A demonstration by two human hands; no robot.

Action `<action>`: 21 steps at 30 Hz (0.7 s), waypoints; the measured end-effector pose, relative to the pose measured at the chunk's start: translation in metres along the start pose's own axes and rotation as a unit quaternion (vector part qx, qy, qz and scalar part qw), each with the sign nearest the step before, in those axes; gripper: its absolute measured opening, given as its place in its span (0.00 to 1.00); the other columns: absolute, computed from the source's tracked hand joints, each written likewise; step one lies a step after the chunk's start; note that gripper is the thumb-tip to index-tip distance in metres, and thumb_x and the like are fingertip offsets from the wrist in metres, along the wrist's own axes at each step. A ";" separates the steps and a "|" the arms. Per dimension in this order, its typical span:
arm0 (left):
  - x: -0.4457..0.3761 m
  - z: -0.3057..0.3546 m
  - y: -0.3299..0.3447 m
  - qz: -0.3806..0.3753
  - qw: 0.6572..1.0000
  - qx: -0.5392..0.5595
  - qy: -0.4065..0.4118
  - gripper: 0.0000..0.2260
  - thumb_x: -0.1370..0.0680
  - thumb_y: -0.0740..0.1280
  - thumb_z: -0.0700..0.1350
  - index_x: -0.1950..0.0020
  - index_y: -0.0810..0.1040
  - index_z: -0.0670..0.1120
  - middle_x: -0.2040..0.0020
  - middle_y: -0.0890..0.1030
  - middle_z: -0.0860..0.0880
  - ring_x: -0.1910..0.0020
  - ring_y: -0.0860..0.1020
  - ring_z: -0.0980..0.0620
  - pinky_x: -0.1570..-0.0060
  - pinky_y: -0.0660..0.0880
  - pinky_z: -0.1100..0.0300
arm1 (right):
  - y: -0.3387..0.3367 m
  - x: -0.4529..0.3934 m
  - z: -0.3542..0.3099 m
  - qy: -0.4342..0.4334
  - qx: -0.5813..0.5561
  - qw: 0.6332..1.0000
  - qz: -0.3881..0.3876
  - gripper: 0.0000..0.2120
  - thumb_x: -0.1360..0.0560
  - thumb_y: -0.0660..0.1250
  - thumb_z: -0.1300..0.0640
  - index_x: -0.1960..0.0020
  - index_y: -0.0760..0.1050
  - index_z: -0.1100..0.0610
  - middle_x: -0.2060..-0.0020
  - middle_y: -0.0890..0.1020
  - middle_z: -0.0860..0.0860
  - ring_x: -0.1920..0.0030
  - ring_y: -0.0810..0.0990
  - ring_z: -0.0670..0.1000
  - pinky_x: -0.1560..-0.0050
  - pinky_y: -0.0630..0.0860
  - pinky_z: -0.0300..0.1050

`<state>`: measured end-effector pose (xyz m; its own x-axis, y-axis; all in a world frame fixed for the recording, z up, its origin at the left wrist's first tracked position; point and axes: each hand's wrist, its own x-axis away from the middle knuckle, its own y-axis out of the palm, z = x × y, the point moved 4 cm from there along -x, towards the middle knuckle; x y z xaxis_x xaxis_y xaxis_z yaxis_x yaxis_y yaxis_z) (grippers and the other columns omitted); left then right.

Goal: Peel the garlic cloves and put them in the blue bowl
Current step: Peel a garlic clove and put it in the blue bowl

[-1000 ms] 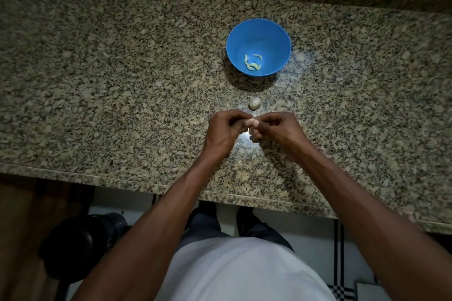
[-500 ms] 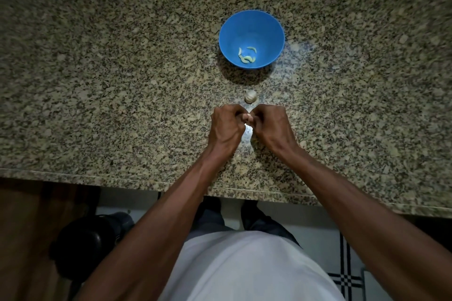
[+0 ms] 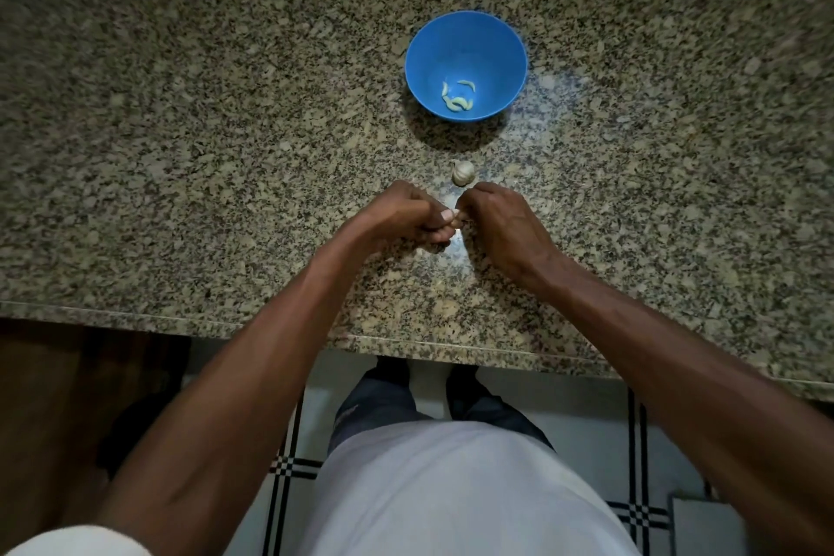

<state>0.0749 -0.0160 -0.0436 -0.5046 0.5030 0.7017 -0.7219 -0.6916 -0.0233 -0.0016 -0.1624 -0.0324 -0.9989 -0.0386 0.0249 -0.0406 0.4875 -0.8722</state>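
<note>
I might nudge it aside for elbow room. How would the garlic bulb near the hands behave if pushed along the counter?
The garlic bulb looks rounded, so it would probably roll or wobble rather than slide. The granite counter shows a glossy reflection, suggesting little grip. It seems small and papery, likely light.

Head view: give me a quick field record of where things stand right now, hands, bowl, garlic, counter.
surface: granite counter
blue bowl: upright on the counter, beyond the hands
bowl contents: a few peeled cloves at the bottom
garlic bulb: on the counter between bowl and hands, untouched
left hand: fingers pinched toward the right hand
right hand: fingers pinched toward the left hand
clove in hand: a small pale piece between both hands' fingertips, mostly hidden
stage: peeling, not yet in the bowl
</note>
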 end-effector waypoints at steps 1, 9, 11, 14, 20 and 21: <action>0.001 0.000 0.000 0.002 1.000 -0.001 0.006 0.07 0.21 0.68 0.33 0.46 0.83 0.31 0.50 0.85 0.34 0.58 0.83 0.46 0.55 0.82 0.56 | 0.000 0.000 0.002 0.004 -0.019 1.000 0.002 0.06 0.20 0.67 0.67 0.51 0.81 0.60 0.57 0.81 0.53 0.61 0.78 0.51 0.64 0.66 0.31; 0.001 -0.011 0.006 -0.045 0.999 0.030 0.004 0.08 0.20 0.63 0.30 0.48 0.82 0.31 0.58 0.83 0.42 0.62 0.79 0.52 0.63 0.76 0.62 | -0.005 0.005 0.002 -0.040 -0.040 0.998 0.024 0.05 0.20 0.69 0.66 0.47 0.83 0.60 0.53 0.83 0.53 0.57 0.81 0.50 0.57 0.81 0.47; 0.003 -0.009 0.005 -0.061 0.998 0.005 0.020 0.08 0.19 0.62 0.31 0.48 0.81 0.31 0.59 0.82 0.43 0.62 0.77 0.52 0.63 0.74 0.62 | -0.007 0.004 0.002 -0.049 -0.051 0.997 0.014 0.06 0.20 0.69 0.66 0.47 0.84 0.59 0.52 0.84 0.53 0.56 0.82 0.50 0.56 0.81 0.44; 0.006 -0.008 0.002 -0.053 0.997 -0.038 0.051 0.09 0.17 0.63 0.34 0.44 0.80 0.30 0.58 0.82 0.43 0.61 0.78 0.53 0.62 0.74 0.63 | -0.011 -0.002 0.006 -0.042 -0.103 0.994 0.007 0.08 0.22 0.71 0.69 0.47 0.86 0.61 0.53 0.85 0.54 0.56 0.84 0.49 0.56 0.81 0.39; 0.007 -0.010 0.008 0.045 0.987 -0.034 0.147 0.10 0.16 0.67 0.45 0.42 0.84 0.40 0.55 0.86 0.45 0.59 0.82 0.55 0.60 0.77 0.65 | -0.007 -0.002 0.019 0.226 -0.455 0.861 -0.010 0.09 0.23 0.74 0.66 0.44 0.86 0.60 0.51 0.88 0.53 0.51 0.88 0.50 0.53 0.83 0.39; 0.007 -0.010 0.010 0.063 0.984 -0.030 0.164 0.10 0.16 0.68 0.46 0.43 0.84 0.41 0.55 0.86 0.45 0.59 0.82 0.55 0.59 0.77 0.65 | -0.005 0.001 0.017 0.268 -0.530 0.805 -0.008 0.10 0.24 0.75 0.66 0.42 0.85 0.62 0.49 0.88 0.56 0.48 0.88 0.52 0.50 0.84 0.41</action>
<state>0.0591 -0.0143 -0.0461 -0.7112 0.5621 0.4223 -0.6648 -0.7330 -0.1440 -0.0016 -0.1802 -0.0362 -0.8527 0.1900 0.4867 0.2338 0.9718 0.0302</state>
